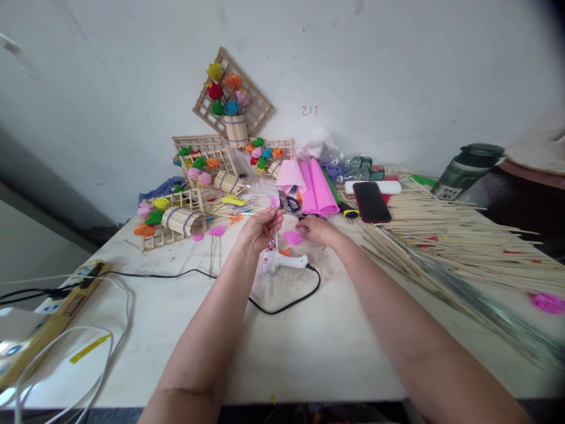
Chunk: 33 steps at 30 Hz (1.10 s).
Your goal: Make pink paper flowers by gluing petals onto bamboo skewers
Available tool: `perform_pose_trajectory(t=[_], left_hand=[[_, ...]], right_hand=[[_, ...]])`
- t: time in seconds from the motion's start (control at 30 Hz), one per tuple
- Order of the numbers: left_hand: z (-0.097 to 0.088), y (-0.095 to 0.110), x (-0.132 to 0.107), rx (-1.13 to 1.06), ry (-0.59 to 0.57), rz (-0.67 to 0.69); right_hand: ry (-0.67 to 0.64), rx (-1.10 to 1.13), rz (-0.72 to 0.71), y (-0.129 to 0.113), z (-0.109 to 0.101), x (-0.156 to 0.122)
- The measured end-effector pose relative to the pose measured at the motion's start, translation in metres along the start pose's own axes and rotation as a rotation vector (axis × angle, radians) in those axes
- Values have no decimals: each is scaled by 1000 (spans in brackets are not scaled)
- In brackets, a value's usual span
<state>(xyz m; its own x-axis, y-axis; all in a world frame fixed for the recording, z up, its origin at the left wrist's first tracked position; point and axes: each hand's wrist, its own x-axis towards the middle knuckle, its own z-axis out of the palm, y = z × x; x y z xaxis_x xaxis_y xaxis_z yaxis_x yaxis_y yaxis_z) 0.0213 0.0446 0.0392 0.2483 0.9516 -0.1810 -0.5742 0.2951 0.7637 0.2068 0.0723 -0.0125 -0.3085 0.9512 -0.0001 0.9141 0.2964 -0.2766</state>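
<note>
head view, only cam:
left hand (259,228): fingers curled in, thumb + fingertips pinched on a thin wire stem (276,238). stem held abt upright, small pink bud (275,202) on its top end, just above the thumb. lower end of the stem hangs in front of the glue gun (285,263), can't tell if they touch.
right hand (318,229): palm down, low over the table (309,347), fingers loosely bent. fingertips at the edge of a loose pink petal (293,238) lying flat. can't tell if it's pinched or just touched.
petal sits btwn the two hands, just right of the stem, just behind the glue gun. hands near each other, not touching.
glue gun is white, lies on its side, black cord (282,305) loops off twd the left.
behind the hands: pink paper rolls (315,187), phone (371,201) face down to their right. big spread of bamboo sticks (463,235) right of the right forearm. two finished pink flowers on stems (208,234) lie left of the left hand. power strip (66,294) at far left edge.
</note>
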Motion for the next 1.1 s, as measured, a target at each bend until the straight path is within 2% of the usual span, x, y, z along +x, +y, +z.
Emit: perform_pose_trajectory(t=[0.23, 0.53, 0.7, 0.83, 0.93, 1.1], left_hand=[[0, -3, 1, 42, -21, -10], [-2, -5, 2, 78, -35, -16], [-7, -7, 5, 86, -56, -19], [-9, -8, 6, 88, -61, -22], [-8, -7, 5, 80, -66, -21], [-5, -7, 3, 70, -56, -39]], right_hand=[[26, -31, -49, 3, 4, 4], [87, 206, -34, 10, 10, 5], [125, 425, -41, 13, 13, 9], [193, 575, 2, 9, 0, 5], [270, 771, 42, 4, -16, -1], [391, 1059, 21, -8, -40, -11]])
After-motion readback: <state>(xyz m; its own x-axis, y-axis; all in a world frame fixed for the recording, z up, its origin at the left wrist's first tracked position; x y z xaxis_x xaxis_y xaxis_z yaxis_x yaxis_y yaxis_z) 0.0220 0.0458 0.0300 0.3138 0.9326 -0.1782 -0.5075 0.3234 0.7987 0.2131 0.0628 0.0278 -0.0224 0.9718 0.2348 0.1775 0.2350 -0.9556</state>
